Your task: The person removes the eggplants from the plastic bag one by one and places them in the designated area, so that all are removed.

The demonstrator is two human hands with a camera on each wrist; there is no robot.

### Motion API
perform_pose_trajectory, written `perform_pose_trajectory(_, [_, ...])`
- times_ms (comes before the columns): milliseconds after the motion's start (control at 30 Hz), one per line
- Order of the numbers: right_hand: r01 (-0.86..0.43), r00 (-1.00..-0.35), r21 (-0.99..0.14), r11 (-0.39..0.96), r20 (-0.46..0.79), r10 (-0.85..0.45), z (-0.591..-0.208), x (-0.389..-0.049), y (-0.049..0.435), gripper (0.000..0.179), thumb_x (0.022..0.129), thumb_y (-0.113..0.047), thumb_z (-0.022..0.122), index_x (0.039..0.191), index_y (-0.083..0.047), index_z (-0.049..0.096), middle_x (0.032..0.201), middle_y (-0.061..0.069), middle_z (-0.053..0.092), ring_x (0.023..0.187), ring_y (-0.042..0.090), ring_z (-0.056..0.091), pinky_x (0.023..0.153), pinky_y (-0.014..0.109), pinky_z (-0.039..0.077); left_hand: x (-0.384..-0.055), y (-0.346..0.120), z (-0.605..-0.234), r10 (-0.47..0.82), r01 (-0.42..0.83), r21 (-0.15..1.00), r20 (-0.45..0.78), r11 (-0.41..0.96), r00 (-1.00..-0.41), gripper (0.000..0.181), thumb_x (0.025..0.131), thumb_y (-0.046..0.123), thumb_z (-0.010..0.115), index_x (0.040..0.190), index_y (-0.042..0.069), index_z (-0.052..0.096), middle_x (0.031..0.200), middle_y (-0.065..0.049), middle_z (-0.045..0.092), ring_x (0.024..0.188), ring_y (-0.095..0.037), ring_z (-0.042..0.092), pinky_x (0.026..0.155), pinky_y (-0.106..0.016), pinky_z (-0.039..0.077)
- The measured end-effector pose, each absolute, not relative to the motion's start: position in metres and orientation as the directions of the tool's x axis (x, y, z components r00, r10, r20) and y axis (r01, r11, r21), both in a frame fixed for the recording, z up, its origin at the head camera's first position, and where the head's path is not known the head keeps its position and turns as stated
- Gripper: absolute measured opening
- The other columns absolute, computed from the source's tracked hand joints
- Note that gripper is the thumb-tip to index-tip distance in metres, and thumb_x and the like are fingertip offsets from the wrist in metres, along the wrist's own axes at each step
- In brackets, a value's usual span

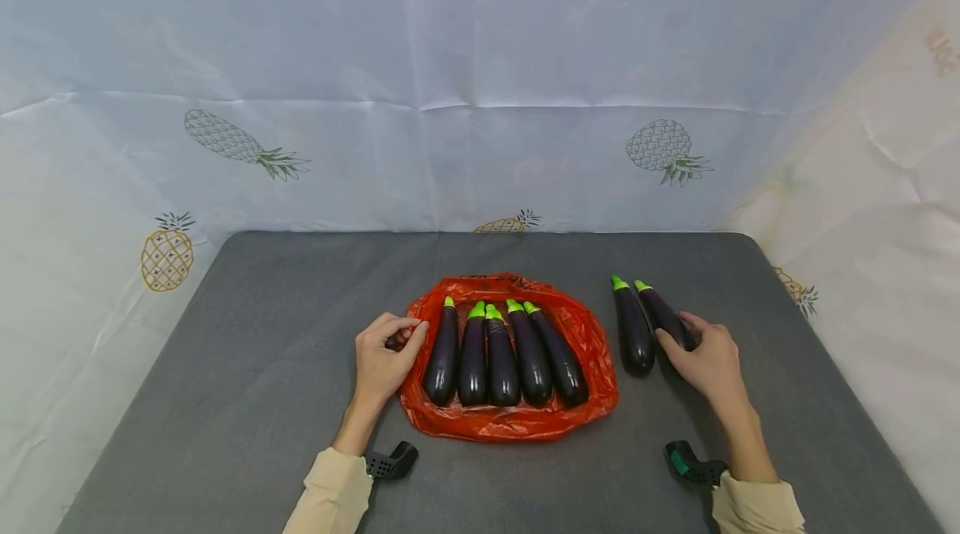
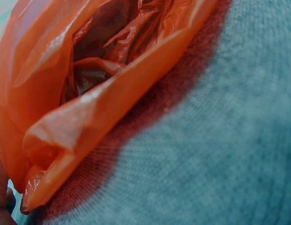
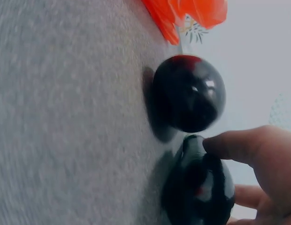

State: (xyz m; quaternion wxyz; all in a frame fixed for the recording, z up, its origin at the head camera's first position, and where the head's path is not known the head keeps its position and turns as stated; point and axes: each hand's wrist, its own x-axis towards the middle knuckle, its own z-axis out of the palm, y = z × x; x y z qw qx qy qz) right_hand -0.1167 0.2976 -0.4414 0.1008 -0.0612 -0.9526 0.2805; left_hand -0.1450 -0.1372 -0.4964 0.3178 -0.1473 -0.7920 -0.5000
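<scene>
A red plastic bag [image 1: 510, 432] lies spread on the table with several dark eggplants [image 1: 472, 363] side by side on it, their green stem ends pointing away. My left hand [image 1: 386, 353] pinches the bag's left edge between thumb and fingers; in the left wrist view the bag's rim [image 2: 108, 93] is drawn up toward the fingers. To the right of the bag, my right hand [image 1: 708, 357] grips an eggplant [image 1: 663, 313] around its thick end, thumb on one side and fingers on the other. Another eggplant [image 1: 633, 334] lies just left of it.
A grey table [image 1: 262, 367] carries everything. Behind it hangs a pale cloth [image 1: 450, 159] printed with pineapples, which continues along both sides. Black wrist devices [image 1: 393, 461] sit near both sleeves.
</scene>
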Motion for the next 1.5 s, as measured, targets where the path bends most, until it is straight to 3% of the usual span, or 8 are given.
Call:
perform_pose_trajectory(400, [0.116, -0.938, -0.6, 0.792, 0.195, 0.285, -0.443, -0.12, 0.28, 0.047, 0.085, -0.035, 0.063, 0.117, 0.0, 0.058, 0.097, 0.027, 0.061, 0.082, 0.036, 0.057, 0.068, 0.048, 0.042, -0.146, -0.137, -0.498, -0.085, 0.549, 0.708, 0.643, 0.444, -0.761, 0.009, 0.073, 0.007, 0.077, 0.076, 0.01, 0.07, 0.063, -0.003, 0.054, 0.054, -0.017, 0.049, 0.049, -0.028, 0.039])
perform_pose_trajectory(633, [0.119, -0.939, -0.614, 0.78, 0.187, 0.29, -0.443, -0.121, 0.278, 0.048, 0.087, -0.035, 0.061, 0.117, 0.001, 0.058, 0.101, 0.029, 0.06, 0.087, 0.039, 0.056, 0.075, 0.055, 0.039, -0.146, -0.137, -0.498, -0.091, 0.554, 0.704, 0.651, 0.444, -0.754, 0.008, 0.074, 0.007, 0.076, 0.075, 0.011, 0.07, 0.064, 0.002, 0.053, 0.055, -0.011, 0.047, 0.05, -0.021, 0.038])
perform_pose_trajectory(900, [0.096, -0.934, -0.6, 0.794, 0.221, 0.28, -0.443, -0.121, 0.278, 0.045, 0.087, -0.032, 0.061, 0.116, 0.003, 0.059, 0.098, 0.027, 0.059, 0.084, 0.038, 0.055, 0.074, 0.054, 0.039, -0.146, -0.137, -0.497, -0.091, 0.565, 0.698, 0.661, 0.439, -0.745, 0.006, 0.076, 0.011, 0.075, 0.076, 0.013, 0.07, 0.065, 0.006, 0.052, 0.055, -0.009, 0.046, 0.051, -0.019, 0.037])
perform_pose_trajectory(1267, [0.067, -0.906, -0.604, 0.794, 0.295, 0.302, -0.438, -0.118, 0.277, 0.04, 0.086, -0.028, 0.062, 0.113, 0.002, 0.062, 0.1, 0.026, 0.057, 0.084, 0.042, 0.055, 0.074, 0.056, 0.039, -0.141, -0.133, -0.484, -0.085, 0.564, 0.699, 0.658, 0.439, -0.748, 0.009, 0.072, -0.001, 0.076, 0.074, 0.004, 0.069, 0.062, -0.006, 0.053, 0.052, -0.02, 0.047, 0.048, -0.028, 0.038])
perform_pose_trajectory(1500, [-0.005, -0.885, -0.625, 0.781, 0.366, 0.287, -0.427, -0.113, 0.268, 0.036, 0.085, -0.025, 0.065, 0.111, 0.001, 0.065, 0.097, 0.022, 0.059, 0.086, 0.037, 0.057, 0.075, 0.051, 0.043, -0.131, -0.128, -0.464, -0.082, 0.556, 0.702, 0.651, 0.446, -0.755, 0.009, 0.071, -0.005, 0.074, 0.074, 0.0, 0.068, 0.062, -0.01, 0.053, 0.052, -0.024, 0.048, 0.048, -0.033, 0.039])
